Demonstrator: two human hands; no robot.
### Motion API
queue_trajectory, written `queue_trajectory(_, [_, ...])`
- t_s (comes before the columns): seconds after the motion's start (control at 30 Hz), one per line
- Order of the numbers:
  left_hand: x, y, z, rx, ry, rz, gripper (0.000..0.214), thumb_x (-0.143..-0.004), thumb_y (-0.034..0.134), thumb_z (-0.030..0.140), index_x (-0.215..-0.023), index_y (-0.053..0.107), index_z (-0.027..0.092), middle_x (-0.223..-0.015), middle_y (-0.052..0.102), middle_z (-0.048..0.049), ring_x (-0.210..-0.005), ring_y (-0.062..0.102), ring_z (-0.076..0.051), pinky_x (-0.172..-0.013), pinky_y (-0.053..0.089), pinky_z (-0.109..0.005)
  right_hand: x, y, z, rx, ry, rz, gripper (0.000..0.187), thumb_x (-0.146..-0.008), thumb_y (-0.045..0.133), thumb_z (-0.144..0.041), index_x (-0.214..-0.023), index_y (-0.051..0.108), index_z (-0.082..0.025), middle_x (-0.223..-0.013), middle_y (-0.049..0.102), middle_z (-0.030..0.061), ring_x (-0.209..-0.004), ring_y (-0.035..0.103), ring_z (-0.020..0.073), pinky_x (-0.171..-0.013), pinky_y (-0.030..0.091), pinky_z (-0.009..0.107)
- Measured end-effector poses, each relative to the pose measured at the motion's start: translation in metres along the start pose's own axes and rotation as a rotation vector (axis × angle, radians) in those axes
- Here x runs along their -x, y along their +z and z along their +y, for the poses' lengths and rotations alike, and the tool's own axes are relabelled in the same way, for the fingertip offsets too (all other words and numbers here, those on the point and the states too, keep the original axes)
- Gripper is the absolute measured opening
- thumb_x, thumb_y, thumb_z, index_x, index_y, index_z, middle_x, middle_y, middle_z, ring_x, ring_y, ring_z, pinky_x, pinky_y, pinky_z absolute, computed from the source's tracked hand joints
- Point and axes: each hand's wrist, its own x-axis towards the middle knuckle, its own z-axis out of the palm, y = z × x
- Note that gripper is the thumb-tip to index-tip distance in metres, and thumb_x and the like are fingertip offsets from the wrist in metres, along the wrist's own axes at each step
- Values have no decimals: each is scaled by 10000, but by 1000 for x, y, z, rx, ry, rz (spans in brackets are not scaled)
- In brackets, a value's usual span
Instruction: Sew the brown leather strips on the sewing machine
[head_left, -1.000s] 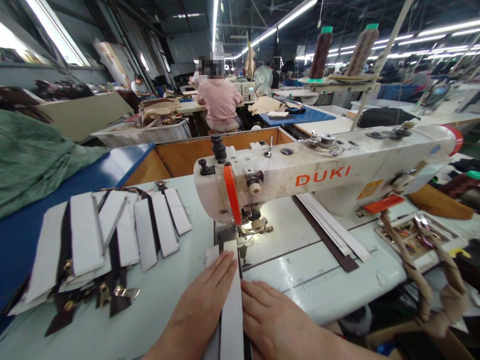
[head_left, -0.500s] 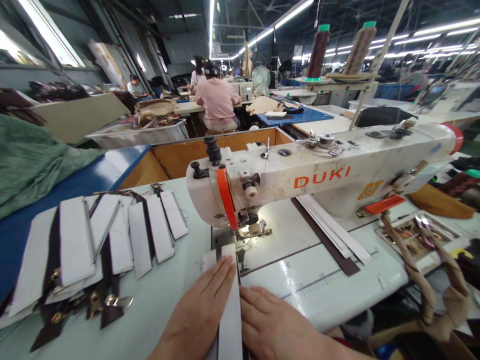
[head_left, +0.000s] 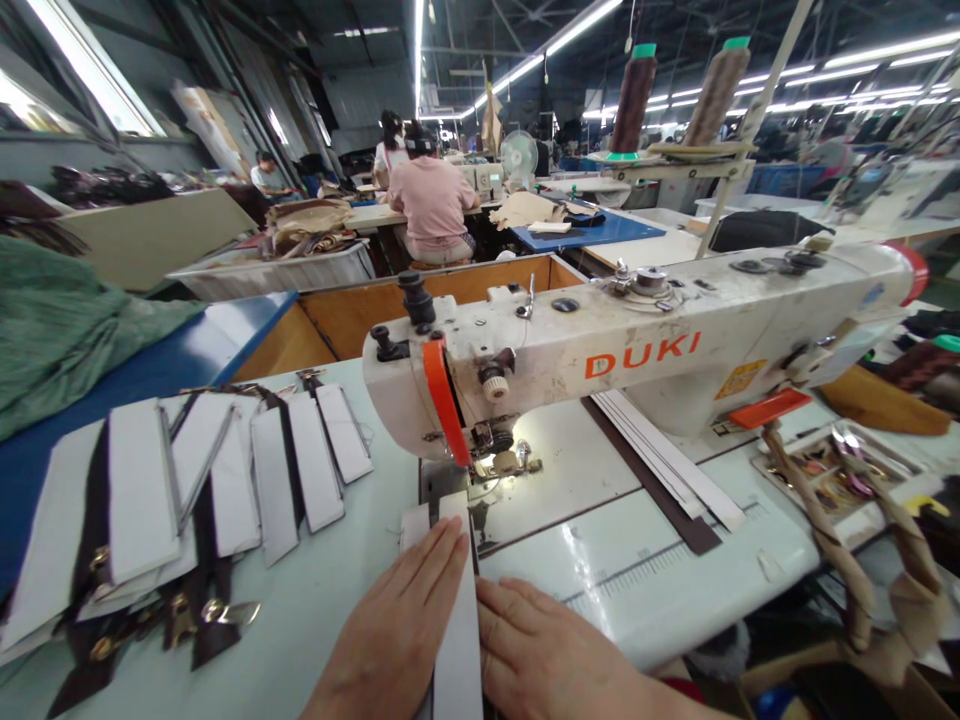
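Observation:
A white strip (head_left: 459,640) lies on the pale table, running up under the presser foot (head_left: 504,462) of a white DUKI sewing machine (head_left: 637,350). My left hand (head_left: 397,635) lies flat on the strip's left side, fingers stretched toward the needle. My right hand (head_left: 551,655) rests flat against the strip's right edge, fingers together. Both hands press the strip down; neither grips it.
Several white and dark brown strap pieces with metal buckles (head_left: 187,500) are spread at the left. Long strips (head_left: 660,460) lie behind the machine. A tray of small parts (head_left: 832,470) sits at the right. Green cloth (head_left: 60,320) lies on a blue bench. Other people work at the back.
The view has shifted slightly, with the machine head now a little further left. Both hands stay flat on the strip in much the same place.

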Motion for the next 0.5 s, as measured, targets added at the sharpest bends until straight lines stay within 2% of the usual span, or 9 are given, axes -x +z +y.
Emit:
queue_trajectory(0.23, [-3, -1, 0, 10, -1, -9, 422, -878, 259, 44, -1100, 618, 48, -1161, 656, -172, -1050, 638, -227, -874, 513, -326, 0, -1, 0, 12, 3, -1, 318, -958, 408, -270, -1199, 555, -125, -1295, 569, 70, -1235, 431, 232, -1019, 384, 327])
queue_trajectory(0.37, [0, 1, 0, 32, -14, -39, 430, -870, 269, 40, -1154, 592, 48, -1213, 627, -179, -1113, 602, -236, -895, 505, -341, -1, -4, -1, 5, 7, -6, 317, -962, 408, -272, -1191, 567, -120, -1284, 579, 77, -1223, 445, 230, -1018, 385, 327])
queue_trajectory(0.5, [2, 2, 0, 45, -18, -43, 436, -873, 267, 51, -1182, 575, 52, -1227, 619, -172, -1140, 582, -235, -907, 501, -343, -2, -5, -1, -13, 2, -16, 356, -964, 430, -365, -1170, 581, -118, -1269, 589, 81, -1210, 456, 234, -1009, 400, 328])
